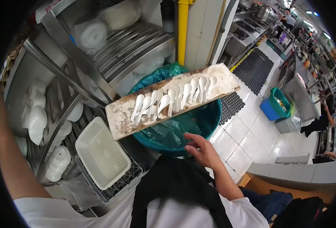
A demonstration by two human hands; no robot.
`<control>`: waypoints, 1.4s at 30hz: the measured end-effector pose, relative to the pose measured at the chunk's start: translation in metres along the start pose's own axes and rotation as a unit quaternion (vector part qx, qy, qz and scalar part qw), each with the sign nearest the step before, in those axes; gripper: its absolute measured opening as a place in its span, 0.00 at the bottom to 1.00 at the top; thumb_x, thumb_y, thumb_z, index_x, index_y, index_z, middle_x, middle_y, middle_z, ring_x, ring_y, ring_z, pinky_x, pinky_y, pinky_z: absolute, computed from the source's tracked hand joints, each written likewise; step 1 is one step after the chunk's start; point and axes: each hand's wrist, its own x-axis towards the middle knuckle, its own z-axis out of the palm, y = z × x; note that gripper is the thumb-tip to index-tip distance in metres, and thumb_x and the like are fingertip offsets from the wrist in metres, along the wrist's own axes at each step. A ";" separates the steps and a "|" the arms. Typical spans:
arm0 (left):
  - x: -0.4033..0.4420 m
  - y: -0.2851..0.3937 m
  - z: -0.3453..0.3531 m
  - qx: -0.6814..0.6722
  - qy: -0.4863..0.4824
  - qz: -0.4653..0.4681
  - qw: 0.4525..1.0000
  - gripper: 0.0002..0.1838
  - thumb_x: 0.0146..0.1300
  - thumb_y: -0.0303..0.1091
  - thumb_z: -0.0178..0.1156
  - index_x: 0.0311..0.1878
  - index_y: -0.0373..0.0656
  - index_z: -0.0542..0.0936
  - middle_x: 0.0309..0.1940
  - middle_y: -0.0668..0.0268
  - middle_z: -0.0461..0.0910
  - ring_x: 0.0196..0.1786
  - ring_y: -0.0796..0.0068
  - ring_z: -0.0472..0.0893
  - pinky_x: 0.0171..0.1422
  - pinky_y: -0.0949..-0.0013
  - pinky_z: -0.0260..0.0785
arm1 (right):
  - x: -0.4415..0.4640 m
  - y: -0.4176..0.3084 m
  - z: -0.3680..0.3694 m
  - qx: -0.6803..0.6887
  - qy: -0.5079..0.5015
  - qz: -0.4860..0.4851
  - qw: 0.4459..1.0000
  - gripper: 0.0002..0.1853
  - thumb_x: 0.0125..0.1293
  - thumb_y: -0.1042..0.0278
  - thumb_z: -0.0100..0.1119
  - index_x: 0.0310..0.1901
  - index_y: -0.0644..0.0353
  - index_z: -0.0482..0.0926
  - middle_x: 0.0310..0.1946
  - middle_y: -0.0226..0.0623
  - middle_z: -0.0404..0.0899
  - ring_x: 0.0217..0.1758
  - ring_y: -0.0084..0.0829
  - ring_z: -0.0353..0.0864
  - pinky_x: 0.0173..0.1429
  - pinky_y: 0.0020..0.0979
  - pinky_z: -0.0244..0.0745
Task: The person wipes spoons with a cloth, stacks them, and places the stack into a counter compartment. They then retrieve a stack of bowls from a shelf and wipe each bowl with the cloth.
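Note:
Several white spoons [181,95] lie side by side on a worn, stained board [217,76]. The board rests across a round green bin [213,133] lined with a green plastic bag. My right hand [203,151] is over the bin's near edge, below the board, with its fingers apart and nothing held. On the left side my left arm reaches up along the shelving, and its hand is outside the view. A white perforated basket [103,154] sits left of the bin on a dark crate [132,173].
Metal racks [126,57] with stacked white bowls [58,163] stand at the left. A yellow pipe [183,34] runs up the wall. Right are black floor mats [253,70], a blue bin [268,110], steel counters and several people farther back.

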 end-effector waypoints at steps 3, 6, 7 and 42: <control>-0.074 0.046 -0.032 -0.114 -0.041 -0.012 0.993 0.15 0.66 0.38 0.62 0.48 0.37 0.81 0.42 0.61 0.85 0.46 0.67 0.84 0.50 0.66 0.75 | -0.008 0.016 -0.011 0.030 0.017 0.062 0.998 0.22 0.68 0.67 0.63 0.63 0.59 0.74 0.51 0.43 0.81 0.47 0.32 0.83 0.51 0.32 0.78; -0.174 0.082 -0.001 -0.271 -0.284 -0.207 0.896 0.12 0.66 0.37 0.63 0.46 0.39 0.81 0.41 0.63 0.85 0.45 0.69 0.84 0.48 0.67 0.76 | -0.001 0.017 -0.024 -0.005 0.043 0.088 0.995 0.20 0.68 0.66 0.63 0.59 0.61 0.77 0.45 0.45 0.83 0.43 0.33 0.84 0.50 0.32 0.78; -0.196 0.104 0.021 -0.187 -0.455 -0.199 0.847 0.11 0.61 0.36 0.67 0.41 0.39 0.82 0.35 0.63 0.84 0.41 0.69 0.84 0.45 0.66 0.75 | 0.004 0.019 -0.026 -0.012 0.057 0.071 0.996 0.19 0.68 0.66 0.63 0.58 0.61 0.78 0.44 0.44 0.83 0.43 0.33 0.84 0.49 0.32 0.78; -0.420 0.164 0.215 0.012 -0.542 -0.355 0.762 0.26 0.54 0.51 0.68 0.45 0.37 0.79 0.41 0.49 0.84 0.46 0.48 0.83 0.52 0.52 0.74 | 0.043 -0.095 -0.154 0.655 -0.406 -0.390 0.504 0.27 0.78 0.40 0.36 0.45 0.53 0.80 0.37 0.50 0.83 0.32 0.39 0.83 0.32 0.34 0.79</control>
